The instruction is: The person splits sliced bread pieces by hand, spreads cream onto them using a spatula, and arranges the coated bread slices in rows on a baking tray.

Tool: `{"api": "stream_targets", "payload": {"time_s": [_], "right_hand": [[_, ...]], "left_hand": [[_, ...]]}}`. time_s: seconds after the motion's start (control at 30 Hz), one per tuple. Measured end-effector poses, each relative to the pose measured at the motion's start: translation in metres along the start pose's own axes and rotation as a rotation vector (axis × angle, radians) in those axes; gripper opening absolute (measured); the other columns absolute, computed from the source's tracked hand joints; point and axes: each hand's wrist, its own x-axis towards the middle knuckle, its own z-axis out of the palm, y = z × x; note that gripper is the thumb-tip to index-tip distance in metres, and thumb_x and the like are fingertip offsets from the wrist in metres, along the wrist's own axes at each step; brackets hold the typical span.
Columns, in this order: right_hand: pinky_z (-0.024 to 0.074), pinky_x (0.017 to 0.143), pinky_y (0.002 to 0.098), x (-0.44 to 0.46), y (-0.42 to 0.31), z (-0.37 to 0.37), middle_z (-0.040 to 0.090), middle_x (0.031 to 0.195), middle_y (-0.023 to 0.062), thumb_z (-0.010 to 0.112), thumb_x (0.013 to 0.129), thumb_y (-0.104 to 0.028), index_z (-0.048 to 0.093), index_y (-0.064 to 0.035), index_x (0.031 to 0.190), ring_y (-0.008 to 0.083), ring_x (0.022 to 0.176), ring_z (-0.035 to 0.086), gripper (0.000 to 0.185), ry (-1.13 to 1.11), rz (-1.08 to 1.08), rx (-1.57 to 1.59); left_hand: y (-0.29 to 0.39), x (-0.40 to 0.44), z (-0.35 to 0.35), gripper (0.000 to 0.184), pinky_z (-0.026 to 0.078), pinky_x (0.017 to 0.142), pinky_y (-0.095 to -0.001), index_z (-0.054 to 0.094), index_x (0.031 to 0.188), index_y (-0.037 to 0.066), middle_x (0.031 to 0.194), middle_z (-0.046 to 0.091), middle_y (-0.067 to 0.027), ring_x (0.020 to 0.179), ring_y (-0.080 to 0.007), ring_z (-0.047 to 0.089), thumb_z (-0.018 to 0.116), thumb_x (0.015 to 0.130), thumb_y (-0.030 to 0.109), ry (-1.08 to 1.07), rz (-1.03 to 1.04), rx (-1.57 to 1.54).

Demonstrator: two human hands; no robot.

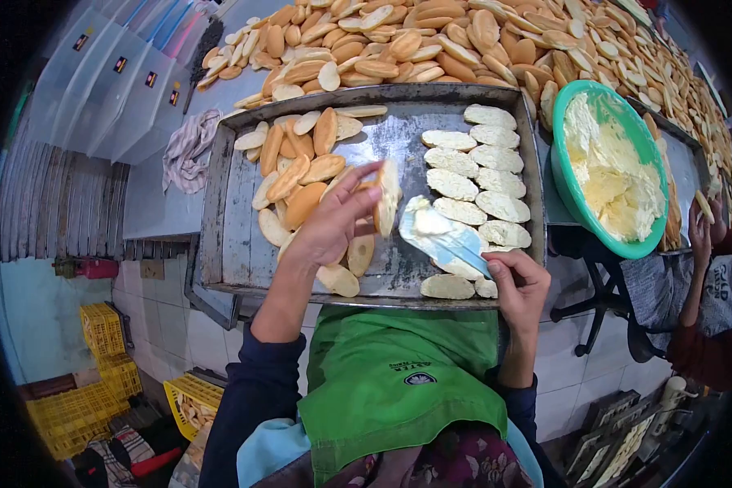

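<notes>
My left hand [339, 218] grips an oval bread slice [389, 198] on edge above the middle of a metal tray [382, 302]; pale cream shows on its right-hand face. In my right hand [519, 289] is a light-blue spatula [458, 242], its blade smeared with cream and angled toward that slice, a small gap apart. Plain bread slices [305, 199] lie heaped on the tray's left side, beneath and beside my left hand. Along the right side, cream-coated slices [500, 180] sit in two columns, partly covered by the spatula and right hand.
A green bowl [558, 175] of cream [618, 179] stands right of the tray. Behind, many bread slices [431, 41] cover the table. A crumpled cloth [190, 150] and clear plastic bins [98, 85] are at left. At far right, another person's hand [699, 228] holds a slice.
</notes>
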Motion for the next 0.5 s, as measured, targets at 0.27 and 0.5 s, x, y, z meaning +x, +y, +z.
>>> {"api": "stream_targets", "payload": {"time_s": [0.27, 0.5], "right_hand": [[0.0306, 0.048, 0.0178, -0.014, 0.016, -0.014, 0.053, 0.065, 0.0009, 0.059, 0.080, -0.003, 0.064, 0.0043, 0.083, 0.0043, 0.056, 0.043, 0.009, 0.205, 0.146, 0.271], [0.0266, 0.040, 0.0158, -0.029, 0.021, -0.029, 0.051, 0.068, 0.0000, 0.058, 0.083, -0.005, 0.063, 0.0038, 0.088, 0.0015, 0.047, 0.038, 0.011, 0.349, 0.171, 0.330]], "left_hand": [[0.021, 0.111, 0.008, 0.054, 0.051, 0.075, -0.0334, 0.026, 0.126, 0.011, 0.106, 0.047, -0.0102, 0.093, -0.0188, 0.053, 0.056, 0.082, 0.011, 0.133, 0.235, -0.030], [-0.016, 0.198, -0.006, 0.050, 0.049, 0.067, -0.0273, 0.037, 0.111, 0.003, 0.090, 0.056, -0.0093, 0.081, -0.0134, 0.056, 0.068, 0.073, 0.012, 0.273, 0.416, 0.433]]}}
